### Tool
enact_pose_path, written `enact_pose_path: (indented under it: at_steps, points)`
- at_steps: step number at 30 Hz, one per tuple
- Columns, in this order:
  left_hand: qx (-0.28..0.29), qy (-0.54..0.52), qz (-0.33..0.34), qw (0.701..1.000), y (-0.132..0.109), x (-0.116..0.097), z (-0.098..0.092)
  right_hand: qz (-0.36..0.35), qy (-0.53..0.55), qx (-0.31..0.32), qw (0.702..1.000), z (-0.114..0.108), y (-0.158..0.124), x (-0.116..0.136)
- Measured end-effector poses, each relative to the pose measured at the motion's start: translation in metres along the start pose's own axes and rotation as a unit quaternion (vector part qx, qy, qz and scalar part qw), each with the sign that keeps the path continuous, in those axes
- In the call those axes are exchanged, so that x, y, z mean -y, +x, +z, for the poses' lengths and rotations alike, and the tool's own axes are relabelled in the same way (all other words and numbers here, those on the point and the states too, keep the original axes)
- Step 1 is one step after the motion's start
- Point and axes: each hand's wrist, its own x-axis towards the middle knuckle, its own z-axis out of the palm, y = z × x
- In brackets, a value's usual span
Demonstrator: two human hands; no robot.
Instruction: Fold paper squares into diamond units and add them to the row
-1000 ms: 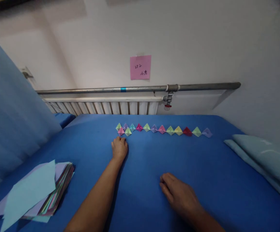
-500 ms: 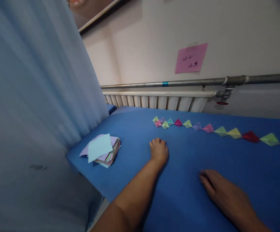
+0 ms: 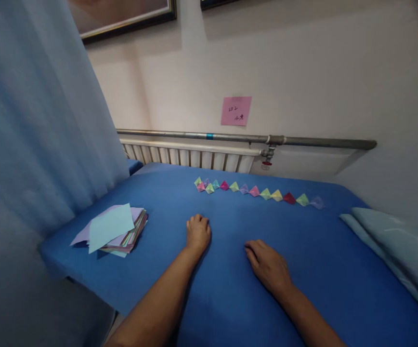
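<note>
The left hand [image 3: 198, 235] rests knuckles up, fingers loosely curled, on the blue cloth-covered bed [image 3: 227, 294]. The right hand [image 3: 268, 265] lies to its right and nearer the wearer, thumb drawn toward curled fingers. Nothing shows in either, but the palms are hidden, so I cannot tell whether they grip anything small. Beyond both, apart from them, the row of small multicoloured folded-paper diamonds [image 3: 254, 191] runs along the bed's far side, a pink and a green one set in front of its left end.

This looks like a pause between handlings; touching the row would call for a short forward reach and light fingertips. The blue cover runs unbroken from hands to row, giving room to slide forward. To the left, the loose stack of coloured paper sheets [image 3: 111, 227] sits near the bed's edge, beside the pale-blue hanging curtain [image 3: 39, 120].
</note>
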Motion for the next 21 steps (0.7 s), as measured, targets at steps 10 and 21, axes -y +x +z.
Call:
enact_pose_path:
  at_steps: [10,21]
  points:
    - [0.008,-0.008,0.011,1.0,-0.023,0.006,-0.01,-0.002,0.015,0.006,1.0,0.004,-0.001,-0.005]
    - [-0.068,0.04,-0.028,0.997,-0.055,0.04,-0.044,0.076,0.09,0.072,0.99,0.023,0.007,-0.019]
